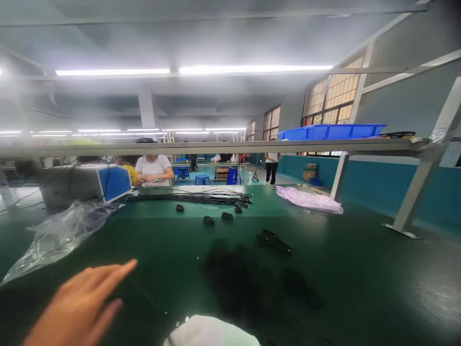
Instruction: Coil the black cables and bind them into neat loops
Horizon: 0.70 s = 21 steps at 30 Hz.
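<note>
My left hand (pixel 81 302) is over the left front of the green table (pixel 162 245), fingers stretched out, thumb apart, holding nothing. My right hand is not in view. Small coils of black cable (pixel 226 216) lie toward the back of the table, with a long bundle of black cables (pixel 201 196) behind them. Nearer, right of the middle, sits a larger black coil (pixel 273 241). A dark, blurred heap (pixel 237 278) lies in front of it. Something white and rounded (pixel 212 331) shows at the bottom edge.
Clear plastic (pixel 61 233) lies at the left beside a blue and grey machine (pixel 113 181). Pink plastic (pixel 309 199) rests at the back right. Overhead, a shelf (pixel 216 147) holds a blue tray (pixel 334 131). A person in white (pixel 154 168) is beyond the table.
</note>
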Available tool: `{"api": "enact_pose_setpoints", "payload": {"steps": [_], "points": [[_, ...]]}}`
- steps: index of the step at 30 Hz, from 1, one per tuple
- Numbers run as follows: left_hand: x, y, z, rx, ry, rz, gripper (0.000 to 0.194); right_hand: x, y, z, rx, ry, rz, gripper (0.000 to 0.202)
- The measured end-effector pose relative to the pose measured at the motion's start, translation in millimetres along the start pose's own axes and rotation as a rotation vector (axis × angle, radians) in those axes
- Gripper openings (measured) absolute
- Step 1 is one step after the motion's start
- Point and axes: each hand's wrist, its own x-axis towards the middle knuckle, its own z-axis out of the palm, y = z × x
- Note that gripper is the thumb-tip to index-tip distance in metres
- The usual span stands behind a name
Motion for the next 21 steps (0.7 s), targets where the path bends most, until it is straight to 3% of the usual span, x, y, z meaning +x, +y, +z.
{"api": "enact_pose_setpoints", "payload": {"steps": [1,3,5,7,10,15,18,21], "points": [[-1.5,19.4,0.3,-0.097,-0.045,0.084,0.046,-1.3,3.6,-1.5,0.011,-0.006,0.000,0.027],[1.5,58.2,-2.8,-0.336,-0.190,0.124,0.026,0.9,11.8,-0.1,0.046,-0.050,0.013,0.029],[13.2,86.4,-7.6,-0.529,-0.375,0.056,0.021,6.4,21.5,5.9,0.121,-0.107,0.022,0.036],[28.6,99.9,-10.2,-0.641,-0.462,0.008,0.020,11.1,30.8,12.2,0.246,-0.131,0.019,0.049],[46.7,104.4,-9.2,-0.686,-0.509,-0.048,0.019,12.2,38.8,15.9,0.374,-0.127,0.023,0.058],[52.4,103.8,10.9,-0.685,-0.483,-0.078,0.020,1.7,32.6,10.1,0.314,-0.060,-0.032,0.036],[31.6,92.0,40.8,-0.551,-0.452,-0.121,0.029,-13.9,14.0,2.7,0.438,-0.040,-0.154,0.041],[-10.6,76.9,75.4,-0.295,-0.424,-0.202,0.035,-30.0,-12.0,-5.8,0.613,-0.035,-0.271,0.040]]}}
